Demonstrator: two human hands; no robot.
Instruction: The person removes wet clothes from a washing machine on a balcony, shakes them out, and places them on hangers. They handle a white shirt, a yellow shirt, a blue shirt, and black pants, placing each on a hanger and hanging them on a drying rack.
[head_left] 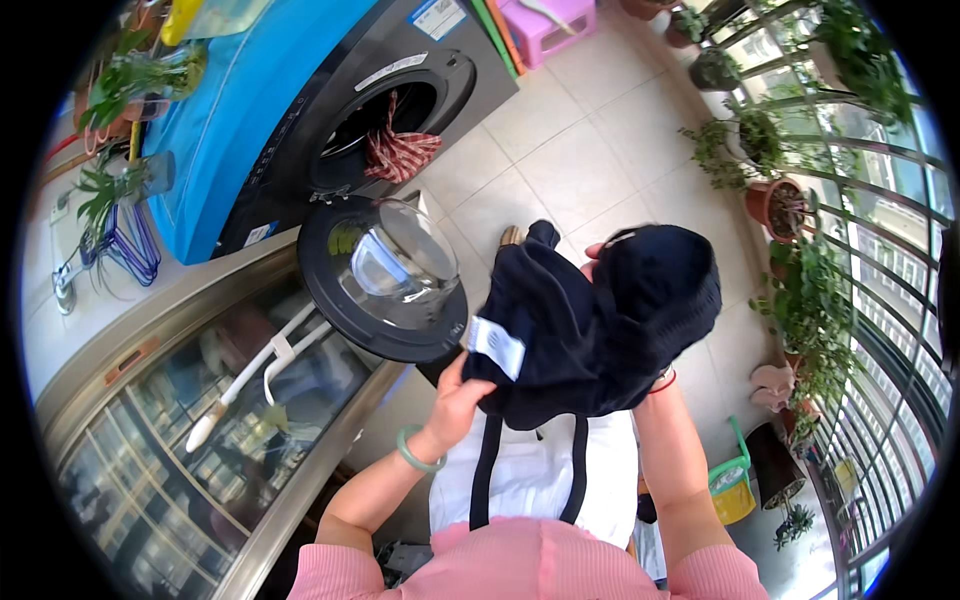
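Observation:
A crumpled black garment with a white care label hangs between my hands in front of my body. My left hand, wearing a pale green bangle, pinches its left edge beside the label. Most of my right hand is hidden by the cloth; its fingertips show at the far edge, and the garment lies bunched over it. Left of the garment, the round glass door of a front-loading washing machine stands open. A red-and-white striped cloth hangs out of the drum opening.
A white cloth item with black straps is below my hands. A glass-topped cabinet stands at left. Potted plants line the railing at right. A pink plastic stool is at the far end, on the tiled floor.

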